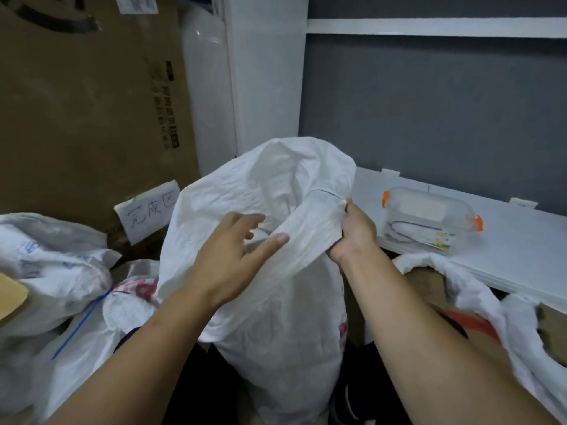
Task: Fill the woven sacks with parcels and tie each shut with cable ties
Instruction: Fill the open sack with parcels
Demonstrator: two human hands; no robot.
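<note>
A tall white woven sack (pixel 276 289) stands upright in front of me, its top crumpled and folded over. My right hand (pixel 352 234) grips the gathered edge of the sack's mouth on its right side. My left hand (pixel 233 253) hovers at the left of the opening with fingers spread and relaxed, the thumb lying against the fold. What is inside the sack is hidden. A filled sack (pixel 52 262) lies at the left, with a blue cable tie (pixel 79 325) at the neck of another sack beside it.
A large cardboard box (pixel 92 102) with a handwritten paper label (pixel 147 210) stands behind left. A white shelf (pixel 506 240) at right holds a clear plastic container (pixel 429 219) with orange clips. An open sack (pixel 478 296) holding cardboard parcels lies at lower right.
</note>
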